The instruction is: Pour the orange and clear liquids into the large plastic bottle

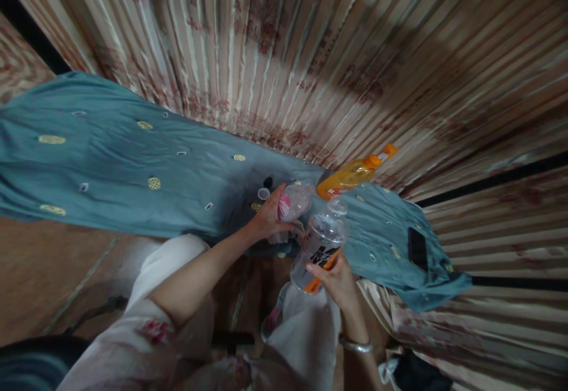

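Over the blue patterned cloth (133, 166) that covers the desk, the head view shows the person's two hands working close together. The left hand (268, 219) is clenched around a small clear bottle with a pink label (293, 202), tipped on its side just above the cloth. The right hand (337, 278) grips the lower end of a larger clear bottle with an orange-and-black label (320, 249), tilted so its open neck lies just beside the small bottle. Two small caps (265, 188) sit on the cloth behind the left hand. An orange-liquid bottle (352, 175) lies farther back, and a black phone (418, 248) rests at the right.
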Tool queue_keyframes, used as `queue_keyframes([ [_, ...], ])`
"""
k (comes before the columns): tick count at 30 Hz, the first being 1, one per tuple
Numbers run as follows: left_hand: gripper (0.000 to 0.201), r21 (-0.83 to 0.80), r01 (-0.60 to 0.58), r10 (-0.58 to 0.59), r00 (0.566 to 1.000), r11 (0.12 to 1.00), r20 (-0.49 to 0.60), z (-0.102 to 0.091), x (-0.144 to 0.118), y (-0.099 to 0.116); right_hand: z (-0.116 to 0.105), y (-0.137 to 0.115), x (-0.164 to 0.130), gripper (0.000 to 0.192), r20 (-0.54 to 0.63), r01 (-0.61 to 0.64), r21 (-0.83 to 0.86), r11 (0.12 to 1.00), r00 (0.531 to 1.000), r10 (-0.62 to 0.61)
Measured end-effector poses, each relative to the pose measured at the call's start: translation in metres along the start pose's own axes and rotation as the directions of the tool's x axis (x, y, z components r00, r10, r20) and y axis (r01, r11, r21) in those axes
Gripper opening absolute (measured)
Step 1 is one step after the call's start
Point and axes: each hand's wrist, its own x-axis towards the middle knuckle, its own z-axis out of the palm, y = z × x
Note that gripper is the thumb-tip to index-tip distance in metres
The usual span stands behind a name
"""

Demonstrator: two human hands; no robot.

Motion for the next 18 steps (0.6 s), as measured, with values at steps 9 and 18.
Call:
queue_keyframes([
  [9, 0.130, 0.062, -0.004, 0.004, 1.000, 0.998, 0.003, -0.001, -0.001, -0.004, 0.022, -0.009, -0.032, 0.075, 0.010, -0.065, 0.109, 0.992, 0.998, 0.064],
  [18, 0.120, -0.020, 0.030, -0.031, 0.996, 0.999, -0.088, 0.013, 0.003, -0.008, 0.024, -0.049, -0.051, 0.080, 0.052, 0.028, 0.229, 0.973, 0.998, -0.041],
])
